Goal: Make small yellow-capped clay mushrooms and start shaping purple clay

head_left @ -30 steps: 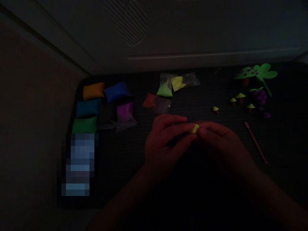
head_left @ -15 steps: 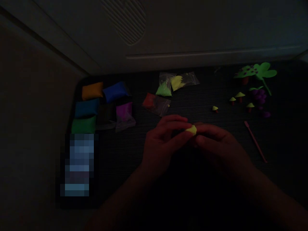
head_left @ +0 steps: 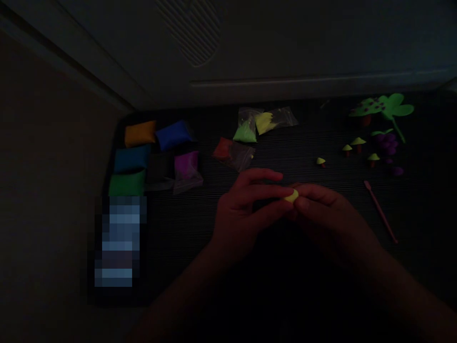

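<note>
Left hand (head_left: 235,214): thumb and index finger drawn almost together, pinching the yellow lump from its left side; the remaining fingers are spread loosely on the far side.
Right hand (head_left: 328,209): thumb and fingers bent inward, the tips closed in on the right edge of the same lump; its lower fingers are too dark to make out.
Yellow lump (head_left: 291,196): between the fingertips of both hands, partly covered by them.
Small mushrooms: one (head_left: 321,162) with a yellow cap lies just beyond the grip to the right; three more (head_left: 358,144) stand farther out that way.
Pink stick (head_left: 380,211): right of the grip, past the right hand, lying slantwise.
Purple grapes (head_left: 386,143): far right of the grip, beyond the mushrooms.
Green flower (head_left: 395,105): farther off behind the grapes, beside a large spotted mushroom (head_left: 364,119).
Opened bags: beyond the grip to the left, one red (head_left: 223,148), one pale green (head_left: 245,132), one yellow (head_left: 264,123).
Packets: well left of the grip, orange (head_left: 140,134), blue (head_left: 174,135), purple (head_left: 186,164), teal (head_left: 132,158), green (head_left: 127,184) and a dark one (head_left: 159,167).
Pixelated panel (head_left: 119,240): far left, nearer than the packets.
Table (head_left: 178,267): dark and ribbed, beneath the grip.
</note>
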`<action>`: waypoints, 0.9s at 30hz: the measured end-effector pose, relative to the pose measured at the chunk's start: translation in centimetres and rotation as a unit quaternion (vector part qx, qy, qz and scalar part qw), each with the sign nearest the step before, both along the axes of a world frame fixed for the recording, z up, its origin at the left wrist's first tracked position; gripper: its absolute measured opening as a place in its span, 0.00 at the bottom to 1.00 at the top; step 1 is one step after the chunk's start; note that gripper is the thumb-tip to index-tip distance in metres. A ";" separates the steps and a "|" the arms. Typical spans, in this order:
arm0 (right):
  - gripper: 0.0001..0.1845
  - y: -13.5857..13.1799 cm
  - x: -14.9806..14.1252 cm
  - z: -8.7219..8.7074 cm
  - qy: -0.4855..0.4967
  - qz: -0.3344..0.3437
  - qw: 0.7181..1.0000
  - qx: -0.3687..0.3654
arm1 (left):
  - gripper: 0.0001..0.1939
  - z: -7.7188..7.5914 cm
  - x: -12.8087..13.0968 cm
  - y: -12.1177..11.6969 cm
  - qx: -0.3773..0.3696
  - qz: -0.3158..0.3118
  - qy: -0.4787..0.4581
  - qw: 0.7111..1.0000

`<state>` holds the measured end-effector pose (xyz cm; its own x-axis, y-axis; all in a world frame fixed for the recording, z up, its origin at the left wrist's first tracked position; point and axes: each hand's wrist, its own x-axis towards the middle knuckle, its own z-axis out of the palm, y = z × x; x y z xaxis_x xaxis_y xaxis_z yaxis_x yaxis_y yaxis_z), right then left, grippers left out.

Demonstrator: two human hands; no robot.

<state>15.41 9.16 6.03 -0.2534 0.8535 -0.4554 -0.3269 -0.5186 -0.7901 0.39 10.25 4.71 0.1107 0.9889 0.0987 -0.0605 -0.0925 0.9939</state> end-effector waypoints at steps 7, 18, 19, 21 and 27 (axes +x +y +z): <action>0.07 0.0 -0.1 -0.4 -0.018 0.013 0.998 0.052 | 0.09 -0.4 0.3 0.0 -0.029 0.027 -0.048 0.998; 0.05 -0.1 -0.2 -0.4 -0.096 -0.002 0.986 0.135 | 0.11 -0.5 0.3 0.0 -0.010 0.008 -0.037 0.999; 0.05 -0.1 -0.2 -0.3 -0.094 -0.003 0.987 0.128 | 0.11 -0.4 0.2 0.0 -0.005 0.007 -0.020 1.000; 0.05 -0.1 -0.2 -0.3 -0.091 -0.005 0.989 0.119 | 0.10 -0.4 0.2 0.0 0.005 0.011 0.007 1.000; 0.03 -0.1 -0.2 -0.3 -0.068 -0.024 0.995 0.061 | 0.12 -0.5 0.1 0.0 0.029 0.008 0.008 1.000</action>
